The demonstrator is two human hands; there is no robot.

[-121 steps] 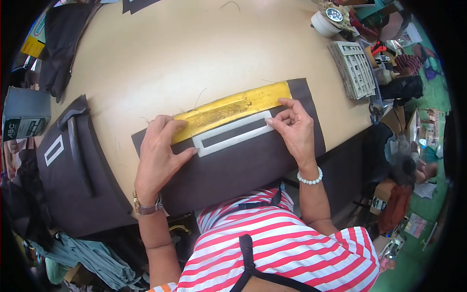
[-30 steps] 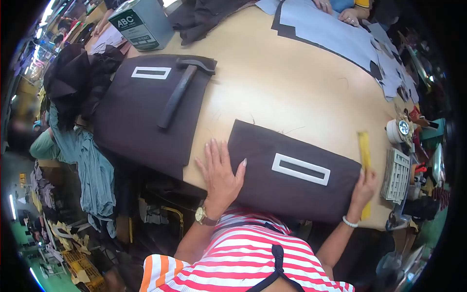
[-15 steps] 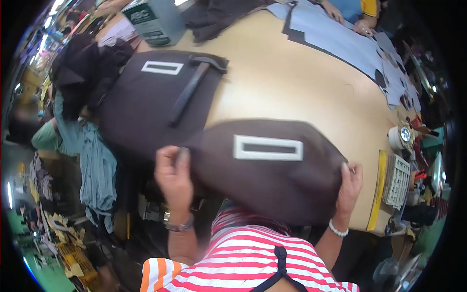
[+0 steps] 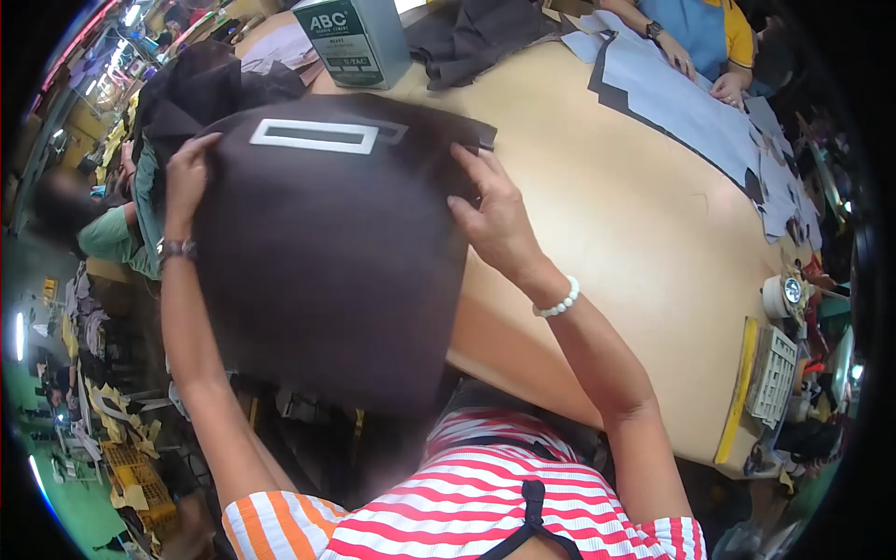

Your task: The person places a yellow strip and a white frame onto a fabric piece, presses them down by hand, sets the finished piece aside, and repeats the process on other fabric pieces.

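Observation:
A dark brown sheet of fabric or leather (image 4: 327, 252) with a white rectangular frame (image 4: 313, 136) near its top spans the left of the table and hangs over the near edge. Its upper left edge is pinched by my left hand (image 4: 189, 177). My right hand (image 4: 499, 215) holds the upper right edge, thumb and fingers slightly apart at the border. Beneath it lies a second dark sheet, mostly covered; a greyish frame (image 4: 392, 133) shows beside the white one. The hammer is now hidden from view.
A tin of cement (image 4: 353, 47) stands at the back, with dark cloth (image 4: 481, 42) beside it. Across the table, another person's hands (image 4: 728, 89) rest by grey sheets (image 4: 667, 98). A yellow strip (image 4: 737, 392) and white plastic rack (image 4: 773, 378) are on the right.
Both hands have carried the sheet up and left, over the other dark sheet. The hammer that lay on that lower sheet is now out of sight.

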